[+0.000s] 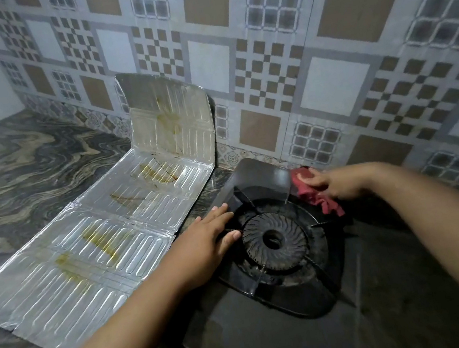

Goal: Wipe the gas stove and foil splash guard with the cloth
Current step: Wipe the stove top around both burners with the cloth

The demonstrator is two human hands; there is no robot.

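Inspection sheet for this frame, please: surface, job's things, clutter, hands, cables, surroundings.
Surface: marbled stone counter.
Job's things: black gas stove with burner; foil guard lying mostly flat left of the stove, far end propped up, yellow-brown stains; red cloth at the stove's back right.
Clutter: nothing seen.
Hands: left hand flat on the stove beside the burner; right hand grips the cloth.
Cables: nothing seen.
Surroundings: patterned tile wall.
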